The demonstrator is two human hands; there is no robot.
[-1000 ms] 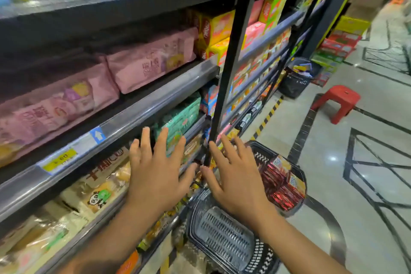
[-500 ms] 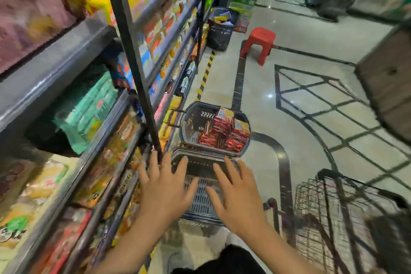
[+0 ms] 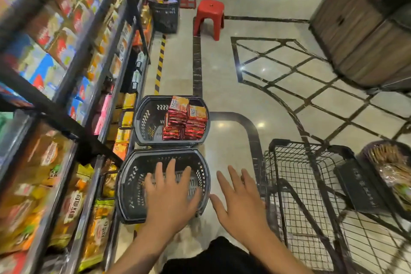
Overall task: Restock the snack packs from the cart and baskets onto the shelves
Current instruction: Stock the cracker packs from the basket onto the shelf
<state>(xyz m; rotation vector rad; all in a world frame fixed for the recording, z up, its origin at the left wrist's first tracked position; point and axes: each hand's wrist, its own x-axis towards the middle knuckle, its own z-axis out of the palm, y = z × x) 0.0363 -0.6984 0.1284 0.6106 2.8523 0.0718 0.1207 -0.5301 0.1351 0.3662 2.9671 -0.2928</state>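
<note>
Two dark plastic baskets stand on the floor beside the shelves. The far basket holds stacked red and orange snack packs. The near basket looks empty. My left hand hovers over the near basket with fingers spread and straight, holding nothing. My right hand hangs to the right of that basket, above the floor, fingers spread, also holding nothing. A black wire cart stands at the right with a bag of snacks on its far side.
The shelves on the left are packed with snack bags and boxes. A red stool and a black basket of mixed packs stand further down the aisle. A wooden display fills the upper right. Yellow-black tape marks the floor by the shelves.
My view has swung from the shelves down and right to the floor baskets and cart. Both hands have come away from the shelf and stay spread, the right one drifting right.
</note>
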